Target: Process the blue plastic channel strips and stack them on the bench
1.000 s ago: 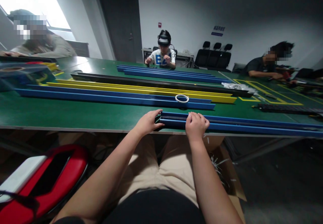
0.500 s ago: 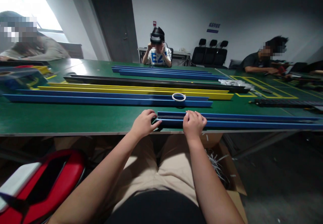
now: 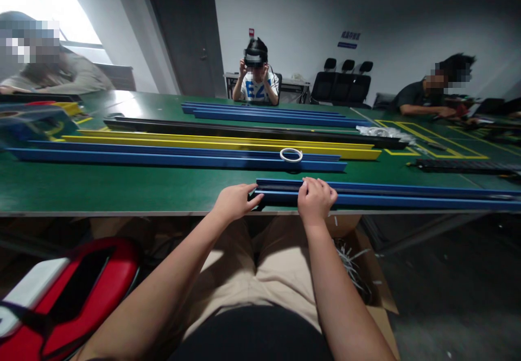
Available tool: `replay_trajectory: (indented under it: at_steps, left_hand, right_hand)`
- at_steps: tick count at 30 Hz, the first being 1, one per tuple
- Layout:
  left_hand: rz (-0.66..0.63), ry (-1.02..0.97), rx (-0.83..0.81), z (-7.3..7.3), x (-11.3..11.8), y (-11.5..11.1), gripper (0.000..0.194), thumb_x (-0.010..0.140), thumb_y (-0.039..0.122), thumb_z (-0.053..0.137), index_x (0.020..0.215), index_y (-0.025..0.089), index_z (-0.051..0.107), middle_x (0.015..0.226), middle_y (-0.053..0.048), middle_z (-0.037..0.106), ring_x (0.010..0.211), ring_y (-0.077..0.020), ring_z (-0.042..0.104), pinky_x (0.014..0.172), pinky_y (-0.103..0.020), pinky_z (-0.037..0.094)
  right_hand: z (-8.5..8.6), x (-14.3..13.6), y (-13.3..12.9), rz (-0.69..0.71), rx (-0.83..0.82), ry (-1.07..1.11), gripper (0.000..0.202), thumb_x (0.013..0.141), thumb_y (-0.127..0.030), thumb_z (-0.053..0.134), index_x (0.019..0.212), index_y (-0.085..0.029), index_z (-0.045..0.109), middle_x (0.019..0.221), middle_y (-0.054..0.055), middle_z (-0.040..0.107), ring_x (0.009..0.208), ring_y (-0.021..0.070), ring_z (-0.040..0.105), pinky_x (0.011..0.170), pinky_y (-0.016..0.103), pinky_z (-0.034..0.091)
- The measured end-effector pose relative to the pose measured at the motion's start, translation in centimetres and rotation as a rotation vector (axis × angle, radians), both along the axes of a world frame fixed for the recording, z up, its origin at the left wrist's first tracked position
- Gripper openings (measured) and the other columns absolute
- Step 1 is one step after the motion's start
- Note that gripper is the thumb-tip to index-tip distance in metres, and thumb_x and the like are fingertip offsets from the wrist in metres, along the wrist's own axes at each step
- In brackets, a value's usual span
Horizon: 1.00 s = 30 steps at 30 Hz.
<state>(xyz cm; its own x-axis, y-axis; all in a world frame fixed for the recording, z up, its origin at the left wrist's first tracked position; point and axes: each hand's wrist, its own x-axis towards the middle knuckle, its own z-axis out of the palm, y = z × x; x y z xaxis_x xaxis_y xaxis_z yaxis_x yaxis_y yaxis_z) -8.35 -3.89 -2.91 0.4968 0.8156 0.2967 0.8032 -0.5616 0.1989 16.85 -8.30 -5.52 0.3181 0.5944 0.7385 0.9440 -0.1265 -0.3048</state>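
Though cropped at right, the long blue metallic-looking channel (image 3: 391, 200) runs left-to-right on the green table (image 3: 122, 187); my right hand's (image 3: 315, 203) fingers grasp it; whether my left hand's (image 3: 232, 203) do, I cannot tell.

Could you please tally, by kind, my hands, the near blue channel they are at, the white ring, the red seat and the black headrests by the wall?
Hands: 2 (left hand, right hand)
Near blue channel: 1
White ring: 1
Red seat: 1
Black headrests: 3
Total: 8
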Motion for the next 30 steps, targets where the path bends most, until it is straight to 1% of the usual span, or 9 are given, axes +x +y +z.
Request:
replay_trajectory:
  at_steps: [6,14,17,22,30]
  left_hand:
    - [0.005,-0.008,-0.011,0.14,0.05,0.11,0.056,0.096,0.065,0.041,0.128,0.028,0.067,0.108,-0.007,0.076,0.093,-0.0255,0.071,0.074,-0.032,0.049]
    - [0.012,-0.008,-0.033,0.35,0.12,0.12,0.053,0.095,0.065,0.042,0.126,0.028,0.065,0.092,-0.004,0.076,0.082,-0.0233,0.071,0.067,-0.030,0.045]
    - [0.007,-0.009,-0.044,0.41,0.16,0.16,0.052,0.095,0.065,0.042,0.124,0.028,0.065,0.091,-0.004,0.076,0.081,-0.0229,0.070,0.067,-0.030,0.045]
    - [-0.014,-0.014,-0.068,0.44,0.14,0.33,0.049,0.096,0.064,0.042,0.121,0.029,0.066,0.091,-0.004,0.076,0.077,-0.0223,0.069,0.065,-0.030,0.043]
    - [-0.036,-0.038,-0.124,0.64,-0.01,0.49,0.043,0.095,0.062,0.047,0.117,0.031,0.067,0.083,0.000,0.074,0.073,-0.0199,0.068,0.062,-0.029,0.041]
  right_hand:
    - [-0.05,-0.01,0.01,0.005,0.014,0.018,0.038,0.101,-0.034,0.038,0.110,-0.023,0.074,0.116,0.007,0.074,0.120,0.0266,0.054,0.107,0.047,0.023]
    - [-0.15,0.10,0.03,0.019,0.025,0.037,0.036,0.101,-0.033,0.041,0.110,-0.024,0.074,0.116,0.005,0.074,0.122,0.0259,0.054,0.108,0.046,0.023]
    - [-0.12,0.15,-0.02,0.014,0.018,0.030,0.036,0.101,-0.033,0.040,0.111,-0.024,0.073,0.116,0.005,0.074,0.121,0.0258,0.054,0.108,0.046,0.023]
    - [0.02,0.11,-0.11,0.006,-0.015,0.021,0.037,0.100,-0.031,0.039,0.112,-0.023,0.074,0.118,0.007,0.074,0.122,0.0274,0.054,0.107,0.047,0.024]
    - [0.03,0.08,-0.06,0.011,-0.007,0.031,0.038,0.099,-0.032,0.039,0.110,-0.024,0.074,0.116,0.007,0.074,0.120,0.0276,0.054,0.107,0.048,0.022]
